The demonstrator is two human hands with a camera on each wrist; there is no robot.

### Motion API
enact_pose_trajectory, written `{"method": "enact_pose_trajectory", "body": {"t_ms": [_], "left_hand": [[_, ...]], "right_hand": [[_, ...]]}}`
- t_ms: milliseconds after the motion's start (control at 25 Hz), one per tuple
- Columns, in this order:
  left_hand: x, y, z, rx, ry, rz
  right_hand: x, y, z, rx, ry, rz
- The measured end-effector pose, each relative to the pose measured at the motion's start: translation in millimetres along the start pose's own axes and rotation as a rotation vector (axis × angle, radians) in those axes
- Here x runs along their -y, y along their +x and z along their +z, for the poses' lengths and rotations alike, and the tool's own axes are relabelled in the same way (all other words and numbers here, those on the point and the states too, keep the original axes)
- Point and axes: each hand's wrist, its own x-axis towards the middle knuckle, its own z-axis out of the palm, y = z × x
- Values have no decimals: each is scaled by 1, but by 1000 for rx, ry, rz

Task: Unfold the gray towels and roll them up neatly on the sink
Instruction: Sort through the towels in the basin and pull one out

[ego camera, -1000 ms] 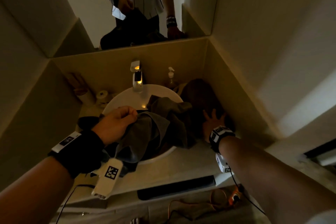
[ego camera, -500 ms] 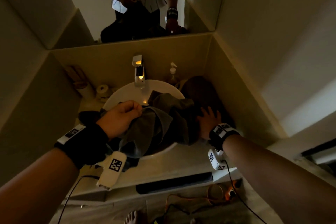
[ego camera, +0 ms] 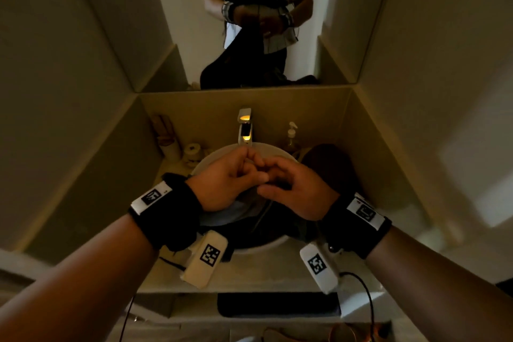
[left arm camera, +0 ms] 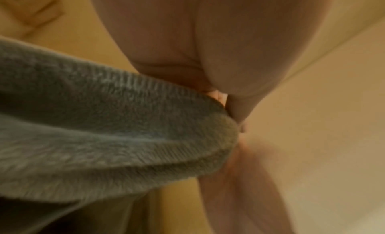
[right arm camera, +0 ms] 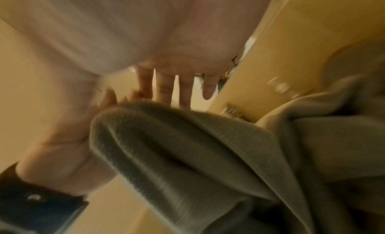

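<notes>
While both of my hands meet above the middle of the white sink (ego camera: 211,157), they hold one gray towel (ego camera: 249,212) up by its edge. My left hand (ego camera: 222,180) has its fingers curled tight and pinches the cloth. My right hand (ego camera: 294,189) is right next to it, touching it, and its fingers look curled on the same edge, though this is blurry. The rest of the towel hangs down into the bowl. The tap (ego camera: 244,128) stands at the sink's back edge. A soap bottle (ego camera: 291,134) stands near the back right corner of the worktop.
</notes>
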Motion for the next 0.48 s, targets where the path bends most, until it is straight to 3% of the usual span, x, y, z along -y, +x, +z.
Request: {"method": "enact_pose_trajectory", "body": {"t_ms": [120, 320, 480], "left_hand": [[-16, -8, -15, -41, 48, -19], [10, -34, -46, -95, 670, -195], [12, -54, -88, -278, 690, -327]], "right_hand": [[20, 20, -15, -88, -93, -54], [66, 46, -56, -97, -186, -198], [80, 64, -111, -294, -292, -213]]}}
